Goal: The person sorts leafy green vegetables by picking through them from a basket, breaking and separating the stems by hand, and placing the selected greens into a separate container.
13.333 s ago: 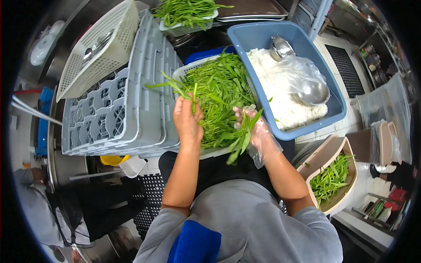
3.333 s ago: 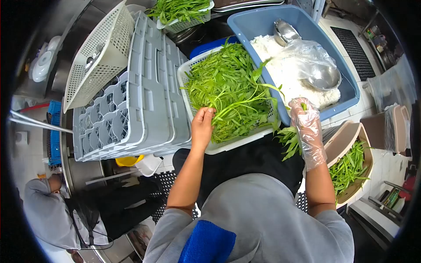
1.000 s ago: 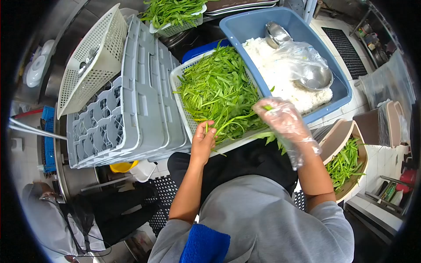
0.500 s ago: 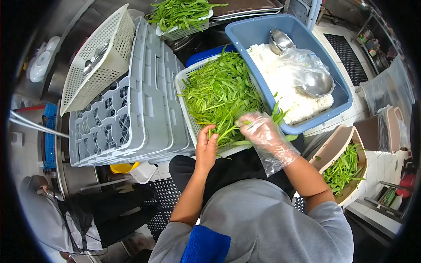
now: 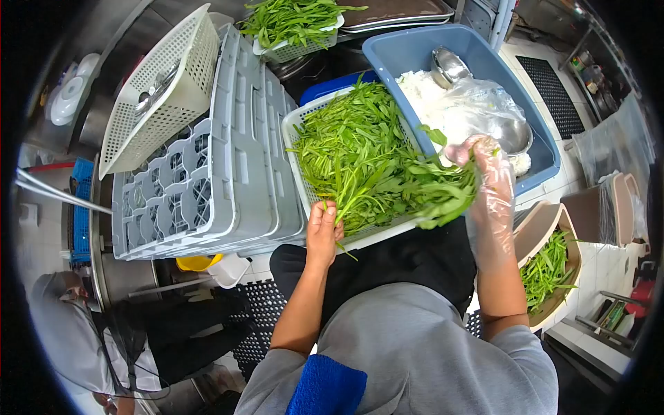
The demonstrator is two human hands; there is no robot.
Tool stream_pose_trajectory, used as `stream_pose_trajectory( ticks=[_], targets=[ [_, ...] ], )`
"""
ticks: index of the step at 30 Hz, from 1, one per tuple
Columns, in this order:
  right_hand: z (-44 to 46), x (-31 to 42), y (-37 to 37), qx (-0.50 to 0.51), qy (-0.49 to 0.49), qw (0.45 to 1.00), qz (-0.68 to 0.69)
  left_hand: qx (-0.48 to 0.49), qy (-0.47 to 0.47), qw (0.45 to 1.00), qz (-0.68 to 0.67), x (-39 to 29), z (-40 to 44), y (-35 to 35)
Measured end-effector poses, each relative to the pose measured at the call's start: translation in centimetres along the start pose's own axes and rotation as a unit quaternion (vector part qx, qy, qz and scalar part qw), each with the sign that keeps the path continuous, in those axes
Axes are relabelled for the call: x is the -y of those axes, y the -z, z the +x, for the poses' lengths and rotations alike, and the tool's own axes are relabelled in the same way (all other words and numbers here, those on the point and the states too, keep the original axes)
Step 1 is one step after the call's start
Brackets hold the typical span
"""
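Note:
Leafy green stems (image 5: pixel 353 145) are heaped in a white perforated basket (image 5: pixel 296 169) in front of me. My bare left hand (image 5: pixel 324 232) is closed on the lower ends of a few green stems at the basket's near left side. My right hand (image 5: pixel 487 173), in a clear plastic glove, is raised at the basket's right, beside the blue tub (image 5: pixel 460 198). Its fingers are wrapped round the leafy part of a bunch of greens (image 5: pixel 446 190), which hangs over the basket's right edge. White rice (image 5: pixel 429 104) fills much of the tub, with metal bowls and a plastic bag on it.
Grey racks (image 5: pixel 242 145) stand at the left under a tilted cream basket (image 5: pixel 155 104) with utensils. A second basket of greens (image 5: pixel 294 24) is at the back. At the right, a beige bin (image 5: pixel 546 270) holds greens. Another person (image 5: pixel 62 332) is at the lower left.
My right hand has moved right and away from my left hand, drawing a leafy bunch with it. My left hand stays near the basket's near left edge, holding stems.

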State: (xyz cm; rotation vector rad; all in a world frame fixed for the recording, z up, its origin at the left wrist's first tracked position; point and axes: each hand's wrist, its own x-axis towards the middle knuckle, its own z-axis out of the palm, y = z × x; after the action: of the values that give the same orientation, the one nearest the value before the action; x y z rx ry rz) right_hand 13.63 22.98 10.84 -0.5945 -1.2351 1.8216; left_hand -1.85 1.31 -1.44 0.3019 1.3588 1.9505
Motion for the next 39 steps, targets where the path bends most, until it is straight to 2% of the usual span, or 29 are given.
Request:
stream_pose_trajectory(
  ticks=[1, 3, 4, 6, 7, 8, 9, 11, 12, 14, 16, 17, 18, 19, 20, 21, 22, 25, 27, 29, 31, 32, 34, 35, 37, 38, 39],
  targets=[
    [0.1, 0.6, 0.2, 0.028, -0.048, 0.995, 0.083, 0.001, -0.006, 1.000, 0.005, 0.2, 0.0, 0.0],
    [-0.3, 1.6, -0.5, -0.011, -0.081, 0.996, 0.043, -0.001, -0.004, 1.000, 0.015, 0.1, -0.1, -0.3],
    [-0.4, 1.9, -1.0, 0.066, -0.035, 0.993, -0.090, -0.003, -0.002, 1.000, 0.025, 0.1, -0.1, -0.5],
    [-0.1, 1.6, -1.3, 0.223, 0.032, 0.916, -0.331, 0.010, -0.001, 0.999, 0.040, 0.2, -0.2, -0.5],
    [0.0, 0.7, -1.6, 0.298, 0.221, 0.826, -0.424, 0.021, -0.002, 0.998, 0.054, 0.3, -0.2, -0.6],
    [0.3, -0.9, -1.6, 0.339, 0.297, 0.755, -0.476, 0.023, -0.001, 0.998, 0.055, 0.2, -0.2, -0.8],
    [0.3, -1.6, -2.4, 0.347, 0.299, 0.773, -0.439, 0.026, -0.002, 0.997, 0.068, 0.1, -0.3, -1.1],
    [0.3, -3.6, -2.9, 0.337, 0.368, 0.649, -0.574, 0.029, -0.004, 0.996, 0.081, 0.0, -0.6, -1.5],
    [0.4, -4.3, -3.2, 0.337, 0.368, 0.649, -0.574, 0.030, -0.012, 0.994, 0.103, -0.1, -0.7, -1.6],
    [0.9, -5.6, -3.8, 0.384, 0.286, 0.588, -0.652, 0.032, -0.023, 0.991, 0.124, -0.4, -1.2, -1.7],
    [1.4, -6.2, -3.9, 0.409, 0.315, 0.581, -0.629, -0.033, -0.004, 0.975, 0.220, -0.6, -1.5, -2.2],
    [2.3, -8.9, -2.4, 0.424, 0.352, 0.652, -0.521, -0.013, 0.012, 0.976, 0.219, -0.1, -1.6, -1.2],
    [2.5, -9.4, -2.6, 0.446, 0.298, 0.622, -0.570, -0.024, 0.033, 0.972, 0.232, -0.2, -1.6, -1.1],
    [3.0, -9.9, -2.4, 0.440, 0.345, 0.682, -0.471, -0.050, 0.027, 0.984, 0.168, 0.4, -1.2, -1.3],
    [2.8, -9.4, -2.8, 0.475, 0.249, 0.653, -0.535, -0.026, 0.028, 0.977, 0.209, 0.2, -1.0, -0.8],
    [2.6, -9.6, -2.5, 0.467, 0.264, 0.657, -0.530, -0.024, 0.012, 0.971, 0.237, 1.1, -0.7, -0.2],
    [2.3, -9.5, -3.1, 0.474, 0.198, 0.605, -0.608, -0.037, 0.000, 0.976, 0.215, 0.7, -1.1, -1.4],
    [1.7, -7.0, -3.3, 0.467, 0.166, 0.600, -0.629, 0.015, -0.006, 0.982, 0.186, 1.0, -0.9, -1.5],
    [1.6, -6.8, -3.4, 0.471, 0.159, 0.623, -0.604, 0.019, -0.002, 0.980, 0.200, 1.1, -0.6, -1.4],
    [1.8, -7.6, -3.8, 0.480, 0.135, 0.602, -0.624, 0.014, 0.004, 0.981, 0.193, 1.0, -0.5, -1.4],
    [1.7, -9.7, -3.3, 0.424, 0.156, 0.681, -0.577, 0.048, 0.016, 0.982, 0.180, 1.1, -0.6, -1.4],
    [1.3, -9.5, -3.6, 0.424, 0.158, 0.680, -0.578, 0.048, 0.014, 0.983, 0.179, 1.0, -0.5, -1.8],
    [0.6, -9.1, -4.1, 0.323, 0.133, 0.759, -0.550, 0.021, 0.012, 0.985, 0.169, 0.5, -0.4, -2.7],
    [1.1, -9.4, -3.9, 0.324, 0.133, 0.758, -0.550, 0.019, 0.012, 0.986, 0.168, 0.5, -0.1, -2.6],
    [2.5, -10.2, -3.2, 0.275, 0.191, 0.827, -0.452, 0.026, -0.002, 0.995, 0.092, 0.9, 0.5, -1.8],
    [2.5, -9.3, -3.3, 0.194, 0.124, 0.905, -0.358, 0.000, 0.001, 0.996, 0.090, 0.7, 0.2, -2.2],
    [2.7, -8.8, -3.2, 0.119, 0.040, 0.960, -0.250, -0.025, 0.026, 0.995, 0.093, 0.7, -0.2, -2.2]
  ],
)
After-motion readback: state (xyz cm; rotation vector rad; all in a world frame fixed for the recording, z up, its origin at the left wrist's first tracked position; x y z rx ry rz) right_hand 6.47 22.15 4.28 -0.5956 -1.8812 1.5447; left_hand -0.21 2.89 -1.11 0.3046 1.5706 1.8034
